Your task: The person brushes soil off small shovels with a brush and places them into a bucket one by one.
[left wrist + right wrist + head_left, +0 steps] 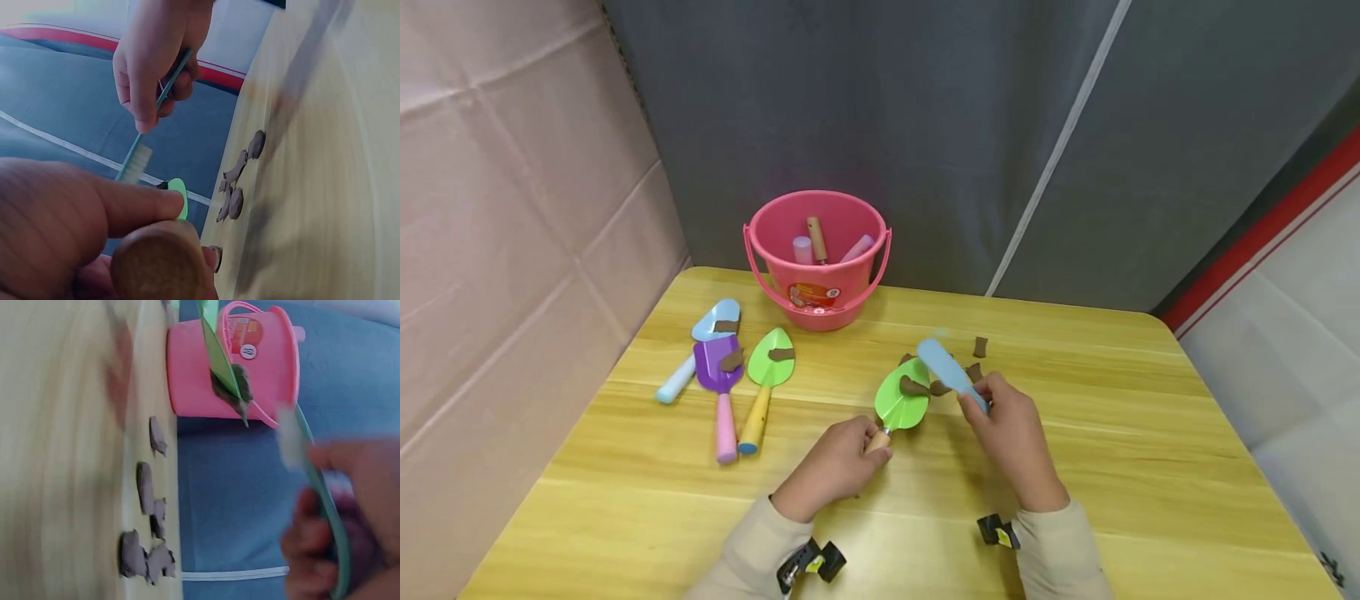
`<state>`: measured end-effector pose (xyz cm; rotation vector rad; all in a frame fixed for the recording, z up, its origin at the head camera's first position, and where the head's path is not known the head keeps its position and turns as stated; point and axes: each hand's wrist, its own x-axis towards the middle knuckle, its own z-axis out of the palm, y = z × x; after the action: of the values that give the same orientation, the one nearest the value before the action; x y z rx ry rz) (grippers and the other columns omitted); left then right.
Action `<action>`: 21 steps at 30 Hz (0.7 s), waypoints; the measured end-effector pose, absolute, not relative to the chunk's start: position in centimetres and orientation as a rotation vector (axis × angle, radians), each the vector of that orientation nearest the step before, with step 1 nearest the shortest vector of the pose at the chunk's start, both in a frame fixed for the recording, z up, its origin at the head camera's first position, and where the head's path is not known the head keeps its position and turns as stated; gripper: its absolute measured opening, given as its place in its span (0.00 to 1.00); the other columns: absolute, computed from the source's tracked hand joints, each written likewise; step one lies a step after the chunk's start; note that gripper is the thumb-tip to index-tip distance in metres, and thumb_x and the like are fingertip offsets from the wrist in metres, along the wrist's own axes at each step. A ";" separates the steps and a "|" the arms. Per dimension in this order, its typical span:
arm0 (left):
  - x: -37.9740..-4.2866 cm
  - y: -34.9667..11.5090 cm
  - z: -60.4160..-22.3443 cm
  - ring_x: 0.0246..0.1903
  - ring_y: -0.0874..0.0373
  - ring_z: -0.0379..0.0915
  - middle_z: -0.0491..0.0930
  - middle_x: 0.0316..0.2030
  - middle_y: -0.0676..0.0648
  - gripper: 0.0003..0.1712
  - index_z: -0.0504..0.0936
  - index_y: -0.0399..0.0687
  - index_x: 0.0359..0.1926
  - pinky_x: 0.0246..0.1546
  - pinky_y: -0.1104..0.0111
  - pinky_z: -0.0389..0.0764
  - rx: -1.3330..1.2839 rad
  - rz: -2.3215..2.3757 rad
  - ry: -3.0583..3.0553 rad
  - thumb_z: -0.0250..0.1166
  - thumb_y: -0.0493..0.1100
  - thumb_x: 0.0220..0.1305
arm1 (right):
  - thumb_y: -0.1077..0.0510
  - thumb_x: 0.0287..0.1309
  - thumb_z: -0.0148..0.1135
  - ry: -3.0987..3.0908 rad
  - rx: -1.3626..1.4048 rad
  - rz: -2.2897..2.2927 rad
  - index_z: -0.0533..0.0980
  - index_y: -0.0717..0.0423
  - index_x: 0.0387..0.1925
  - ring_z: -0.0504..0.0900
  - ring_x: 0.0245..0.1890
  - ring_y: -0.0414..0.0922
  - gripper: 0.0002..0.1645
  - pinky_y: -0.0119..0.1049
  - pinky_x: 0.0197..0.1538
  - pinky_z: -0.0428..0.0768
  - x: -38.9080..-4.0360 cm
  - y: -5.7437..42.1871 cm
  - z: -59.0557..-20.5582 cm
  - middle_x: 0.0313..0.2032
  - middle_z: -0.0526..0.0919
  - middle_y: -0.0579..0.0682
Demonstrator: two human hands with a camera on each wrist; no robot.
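Observation:
My left hand grips the wooden handle of a green hand trowel, holding the blade up over the table. A brown clay-like piece lies on that blade, and in the right wrist view brown stuff also clings under its tip. My right hand pinches a light blue brush just right of the blade. Its short white bristles show in the left wrist view. Several brown pieces lie on the table below and beyond the trowel.
A pink bucket with several handles in it stands at the back. On the left lie a blue scoop, a purple shovel and another green trowel, each with a brown piece on it. A grey panel rises behind the table.

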<state>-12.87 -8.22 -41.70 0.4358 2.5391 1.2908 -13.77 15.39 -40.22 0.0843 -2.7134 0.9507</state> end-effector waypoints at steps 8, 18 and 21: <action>-13.0 -8.2 -41.4 0.25 0.58 0.68 0.73 0.28 0.49 0.09 0.74 0.41 0.39 0.25 0.67 0.71 0.554 1.231 2.588 0.66 0.39 0.65 | 0.58 0.59 0.71 -2.822 0.296 0.822 0.75 0.54 0.32 0.67 0.21 0.41 0.11 0.35 0.26 0.69 -13.4 14.5 -40.6 0.22 0.73 0.43; -12.4 -8.1 -41.3 0.24 0.59 0.67 0.72 0.26 0.51 0.08 0.75 0.42 0.38 0.24 0.68 0.71 0.613 1.215 2.531 0.67 0.39 0.65 | 0.59 0.63 0.66 -2.698 0.111 0.877 0.74 0.61 0.35 0.69 0.18 0.43 0.10 0.35 0.21 0.68 -14.5 15.0 -41.1 0.21 0.75 0.49; -12.2 -8.1 -41.4 0.23 0.59 0.67 0.72 0.25 0.50 0.08 0.76 0.41 0.39 0.24 0.68 0.70 0.595 1.216 2.499 0.66 0.40 0.65 | 0.59 0.66 0.64 -2.660 0.039 0.970 0.75 0.62 0.37 0.70 0.19 0.43 0.09 0.33 0.20 0.68 -14.9 15.8 -41.1 0.23 0.78 0.51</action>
<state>-12.15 -8.05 -41.36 0.5954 2.4988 1.2161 -14.88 15.79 -41.08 0.0393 -2.6605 0.9701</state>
